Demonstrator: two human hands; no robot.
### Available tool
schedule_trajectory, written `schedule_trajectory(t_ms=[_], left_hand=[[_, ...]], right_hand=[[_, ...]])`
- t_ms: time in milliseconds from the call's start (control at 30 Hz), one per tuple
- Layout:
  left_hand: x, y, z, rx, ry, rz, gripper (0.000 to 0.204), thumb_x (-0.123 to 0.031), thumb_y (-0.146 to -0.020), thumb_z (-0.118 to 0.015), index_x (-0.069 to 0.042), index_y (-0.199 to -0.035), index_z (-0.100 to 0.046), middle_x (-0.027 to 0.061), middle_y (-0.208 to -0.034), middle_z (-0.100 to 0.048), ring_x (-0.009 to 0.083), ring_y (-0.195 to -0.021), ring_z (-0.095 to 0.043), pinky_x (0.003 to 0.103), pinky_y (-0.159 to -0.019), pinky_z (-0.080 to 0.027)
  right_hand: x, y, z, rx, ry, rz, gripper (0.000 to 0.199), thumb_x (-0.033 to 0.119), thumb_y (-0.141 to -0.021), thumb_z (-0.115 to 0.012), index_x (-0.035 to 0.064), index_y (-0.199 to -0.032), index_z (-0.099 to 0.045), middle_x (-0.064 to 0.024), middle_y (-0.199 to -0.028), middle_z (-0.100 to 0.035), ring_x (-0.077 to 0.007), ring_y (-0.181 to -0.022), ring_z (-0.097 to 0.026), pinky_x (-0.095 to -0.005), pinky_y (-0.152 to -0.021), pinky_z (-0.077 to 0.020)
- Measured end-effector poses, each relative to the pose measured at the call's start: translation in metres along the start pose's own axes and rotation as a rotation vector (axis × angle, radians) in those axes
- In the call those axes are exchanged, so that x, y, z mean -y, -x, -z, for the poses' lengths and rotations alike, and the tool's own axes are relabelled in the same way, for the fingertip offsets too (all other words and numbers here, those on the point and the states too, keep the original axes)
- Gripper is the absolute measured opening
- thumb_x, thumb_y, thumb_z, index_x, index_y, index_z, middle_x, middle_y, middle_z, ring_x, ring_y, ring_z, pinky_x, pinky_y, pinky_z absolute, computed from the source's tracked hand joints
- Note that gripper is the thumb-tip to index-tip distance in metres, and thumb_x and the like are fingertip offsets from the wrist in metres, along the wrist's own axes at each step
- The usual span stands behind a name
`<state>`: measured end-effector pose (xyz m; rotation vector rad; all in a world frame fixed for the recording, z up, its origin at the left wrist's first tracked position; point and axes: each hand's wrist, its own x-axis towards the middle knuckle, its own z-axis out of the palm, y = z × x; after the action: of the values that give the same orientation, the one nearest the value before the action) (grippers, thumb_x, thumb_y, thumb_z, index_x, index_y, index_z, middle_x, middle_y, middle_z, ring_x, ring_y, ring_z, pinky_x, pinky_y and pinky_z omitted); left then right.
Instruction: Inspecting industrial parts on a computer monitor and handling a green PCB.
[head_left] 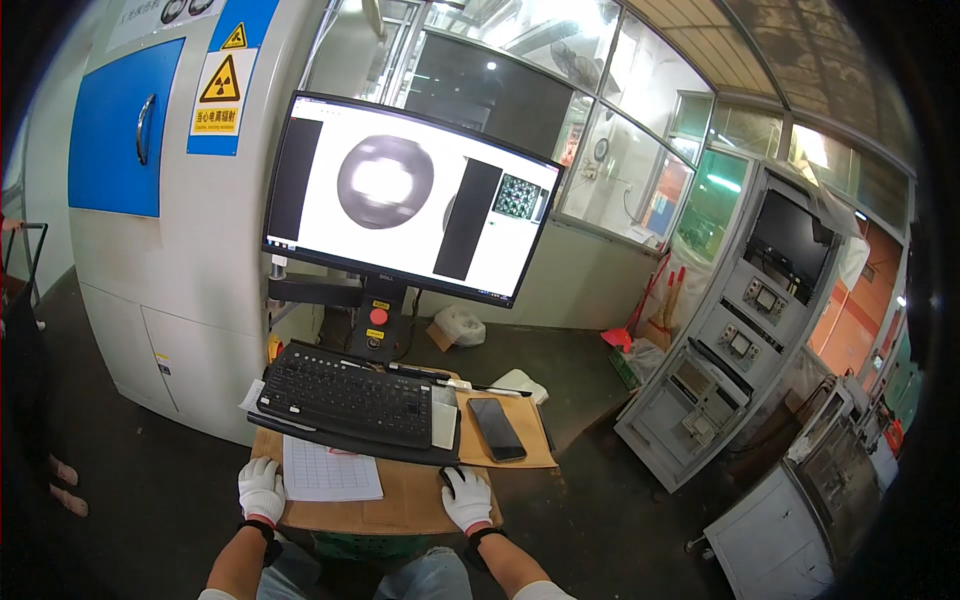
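Observation:
My left hand (261, 490), in a white glove, lies on the left edge of the brown board (410, 512), fingers stretched forward and nothing seen in them. Beside it is a printed form (330, 472) with a table grid, its top edge under the keyboard tray. My right hand (468, 498), also gloved, rests over a black mouse (453, 478), which is mostly hidden under the palm. A black keyboard (345, 393) sits on the tray above the form. Behind it the monitor (400, 200) shows a large grey round shape with a bright centre.
A dark phone (497, 430) lies on a brown folder (535, 440) right of the keyboard. A red button (378, 317) is below the monitor. A large grey cabinet (215, 260) with a blue door stands left; an instrument rack (700, 370) and a metal cart (790, 520) stand right.

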<state>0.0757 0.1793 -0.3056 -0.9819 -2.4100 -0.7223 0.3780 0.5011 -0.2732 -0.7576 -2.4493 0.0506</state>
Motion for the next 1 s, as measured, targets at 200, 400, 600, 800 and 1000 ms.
schedule_trajectory(t_ms=[200, 400, 600, 800, 1000], left_hand=[[0.0010, 0.0011, -0.0006, -0.002, -0.002, -0.005, 0.028, -0.018, -0.084, -0.068, -0.008, -0.110, -0.070, 0.0121, -0.122, -0.067, 0.0358, -0.123, -0.058, 0.050, -0.109, -0.043], [0.0027, 0.0008, -0.0025, -0.005, 0.007, -0.014, 0.029, -0.018, -0.084, -0.068, -0.008, -0.111, -0.070, 0.0124, -0.122, -0.067, 0.0360, -0.123, -0.058, 0.050, -0.109, -0.043], [0.0033, 0.0013, -0.0024, 0.002, 0.018, -0.011, 0.029, -0.017, -0.084, -0.068, -0.008, -0.112, -0.069, 0.0130, -0.124, -0.067, 0.0367, -0.124, -0.057, 0.050, -0.109, -0.043], [0.0024, 0.0009, -0.0019, 0.005, 0.019, -0.005, 0.029, -0.016, -0.083, -0.068, -0.008, -0.111, -0.069, 0.0128, -0.124, -0.067, 0.0365, -0.124, -0.057, 0.050, -0.109, -0.042], [0.0021, 0.0007, -0.0024, 0.006, -0.002, -0.002, 0.029, -0.017, -0.083, -0.068, -0.008, -0.111, -0.070, 0.0124, -0.124, -0.067, 0.0359, -0.124, -0.057, 0.050, -0.109, -0.042]], right_hand=[[-0.0002, 0.0008, -0.0003, -0.050, 0.040, 0.043, 0.044, 0.029, -0.087, -0.070, 0.0186, -0.130, -0.066, -0.0163, -0.119, -0.065, -0.0402, -0.099, -0.065, -0.0527, -0.086, -0.0534], [-0.0013, 0.0018, -0.0016, 0.009, 0.000, -0.008, 0.045, 0.027, -0.087, -0.071, 0.0172, -0.130, -0.066, -0.0178, -0.125, -0.064, -0.0417, -0.106, -0.064, -0.0526, -0.093, -0.0514], [-0.0002, 0.0006, -0.0014, -0.005, -0.016, -0.011, 0.045, 0.028, -0.088, -0.071, 0.0161, -0.131, -0.066, -0.0176, -0.125, -0.064, -0.0420, -0.106, -0.064, -0.0530, -0.094, -0.0512], [-0.0037, 0.0003, -0.0055, -0.062, 0.015, 0.046, 0.047, 0.028, -0.087, -0.071, 0.0167, -0.132, -0.064, -0.0167, -0.122, -0.064, -0.0403, -0.100, -0.064, -0.0524, -0.087, -0.0533], [-0.0052, 0.0009, -0.0081, -0.037, 0.013, 0.017, 0.046, 0.029, -0.087, -0.071, 0.0166, -0.131, -0.065, -0.0167, -0.122, -0.065, -0.0407, -0.100, -0.064, -0.0524, -0.087, -0.0532]])
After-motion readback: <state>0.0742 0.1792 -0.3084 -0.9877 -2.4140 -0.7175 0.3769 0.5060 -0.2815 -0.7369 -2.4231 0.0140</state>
